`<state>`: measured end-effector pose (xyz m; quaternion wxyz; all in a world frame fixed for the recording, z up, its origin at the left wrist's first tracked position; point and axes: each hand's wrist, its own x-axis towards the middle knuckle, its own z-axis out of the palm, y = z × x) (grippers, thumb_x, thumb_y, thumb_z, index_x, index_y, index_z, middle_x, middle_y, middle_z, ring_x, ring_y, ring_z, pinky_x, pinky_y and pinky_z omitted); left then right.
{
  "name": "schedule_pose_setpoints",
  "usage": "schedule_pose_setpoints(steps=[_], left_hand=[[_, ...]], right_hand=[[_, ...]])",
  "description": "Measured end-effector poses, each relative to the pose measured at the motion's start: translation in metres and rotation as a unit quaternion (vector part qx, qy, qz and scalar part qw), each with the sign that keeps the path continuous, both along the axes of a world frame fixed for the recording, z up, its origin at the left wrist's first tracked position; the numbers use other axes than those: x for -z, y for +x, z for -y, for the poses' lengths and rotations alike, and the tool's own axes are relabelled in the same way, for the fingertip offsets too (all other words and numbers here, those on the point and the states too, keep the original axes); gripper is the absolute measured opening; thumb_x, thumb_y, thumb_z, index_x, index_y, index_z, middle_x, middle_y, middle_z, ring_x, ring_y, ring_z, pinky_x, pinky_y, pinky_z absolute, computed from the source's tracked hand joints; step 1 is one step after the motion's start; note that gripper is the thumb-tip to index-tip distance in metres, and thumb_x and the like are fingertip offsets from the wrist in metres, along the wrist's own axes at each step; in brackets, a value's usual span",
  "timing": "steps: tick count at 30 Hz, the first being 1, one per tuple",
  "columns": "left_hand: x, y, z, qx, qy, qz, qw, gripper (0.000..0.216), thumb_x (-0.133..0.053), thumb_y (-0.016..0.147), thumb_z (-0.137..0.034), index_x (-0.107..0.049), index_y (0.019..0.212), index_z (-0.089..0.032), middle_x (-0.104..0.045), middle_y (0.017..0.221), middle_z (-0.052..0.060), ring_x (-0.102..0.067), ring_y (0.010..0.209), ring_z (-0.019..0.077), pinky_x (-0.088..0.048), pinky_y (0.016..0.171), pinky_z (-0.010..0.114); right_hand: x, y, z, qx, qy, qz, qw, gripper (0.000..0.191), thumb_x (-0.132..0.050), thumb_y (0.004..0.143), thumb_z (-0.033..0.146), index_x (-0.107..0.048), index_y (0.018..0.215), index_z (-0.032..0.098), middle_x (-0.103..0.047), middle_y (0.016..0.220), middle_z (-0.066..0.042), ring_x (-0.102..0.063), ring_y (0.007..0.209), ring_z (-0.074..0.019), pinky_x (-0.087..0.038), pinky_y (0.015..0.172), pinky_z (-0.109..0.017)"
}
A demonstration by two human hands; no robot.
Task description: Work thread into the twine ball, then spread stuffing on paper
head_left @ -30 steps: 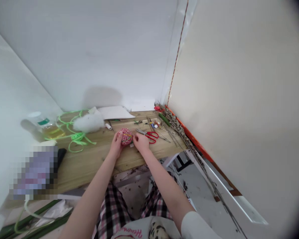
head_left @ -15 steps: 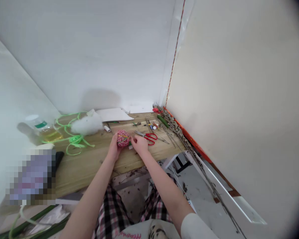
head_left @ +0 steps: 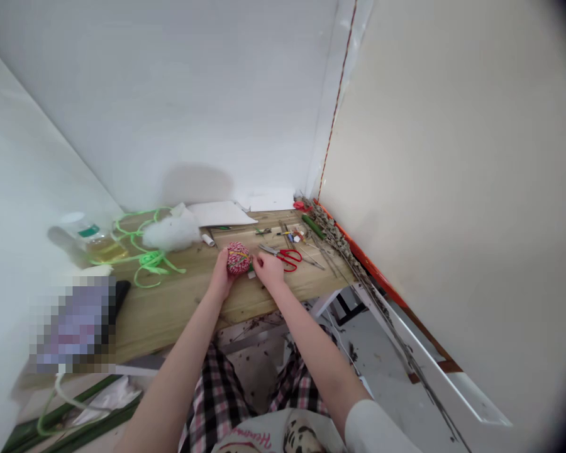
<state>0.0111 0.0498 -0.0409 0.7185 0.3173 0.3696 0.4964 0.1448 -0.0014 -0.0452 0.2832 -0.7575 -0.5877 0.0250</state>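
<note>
Far left, one object (head_left: 75, 324) is pixelated. The label (head_left: 88, 231) on the bottle (head_left: 107, 249) is illegible. My left hand (head_left: 221, 272) is curled round the ball (head_left: 238, 258), over the tabletop (head_left: 170, 308). My shirt's (head_left: 276, 425) pink lettering is cut off. My right hand (head_left: 270, 269) is bunched at the ball's right edge; its grip I cannot tell.

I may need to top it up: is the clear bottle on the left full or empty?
Neither: the clear bottle is part full. Yellowish liquid shows in its lower part.
</note>
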Motion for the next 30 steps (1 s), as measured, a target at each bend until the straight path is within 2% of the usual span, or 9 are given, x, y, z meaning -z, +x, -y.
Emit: schedule_pose_setpoints(steps=[9, 17, 22, 30], left_hand=[[0.002, -0.002, -0.001, 0.02, 0.01, 0.003, 1.0, 0.035, -0.061, 0.09, -0.043, -0.063, 0.116, -0.02, -0.07, 0.117, 0.008, -0.07, 0.097, 0.0186, -0.061, 0.077, 0.031], [-0.015, -0.013, -0.01, 0.136, -0.046, 0.001, 0.99, 0.039, -0.047, 0.098, -0.04, -0.063, 0.123, -0.014, -0.072, 0.118, 0.015, -0.071, 0.102, 0.0238, -0.061, 0.085, 0.039], [-0.019, -0.019, -0.017, 0.201, -0.083, 0.014, 0.976, 0.049, -0.044, 0.1, -0.043, -0.054, 0.138, -0.014, -0.068, 0.127, 0.017, -0.069, 0.11, 0.0239, -0.056, 0.095, 0.04], [-0.022, -0.021, -0.021, 0.206, -0.104, 0.025, 0.973, 0.046, -0.045, 0.099, -0.042, -0.055, 0.135, -0.016, -0.07, 0.122, 0.016, -0.071, 0.104, 0.0244, -0.058, 0.091, 0.043]], right_hand=[[-0.003, 0.0, 0.0, 0.001, -0.008, -0.004, 1.0, 0.033, -0.051, 0.098, 0.036, -0.063, 0.072, 0.02, -0.067, 0.069, -0.001, -0.052, 0.06, -0.0132, -0.02, 0.055, -0.027], [-0.005, 0.0, 0.001, 0.003, -0.01, -0.003, 1.0, 0.034, -0.05, 0.099, 0.036, -0.064, 0.072, 0.02, -0.068, 0.069, -0.001, -0.053, 0.06, -0.0131, -0.021, 0.055, -0.027], [-0.006, -0.001, 0.001, 0.005, -0.009, 0.006, 1.0, 0.034, -0.049, 0.099, 0.034, -0.064, 0.073, 0.02, -0.068, 0.069, -0.002, -0.053, 0.06, -0.0136, -0.022, 0.055, -0.027], [-0.007, -0.002, 0.001, 0.001, -0.005, 0.017, 1.0, 0.035, -0.049, 0.099, 0.035, -0.064, 0.072, 0.02, -0.067, 0.067, -0.001, -0.052, 0.058, -0.0136, -0.021, 0.054, -0.027]])
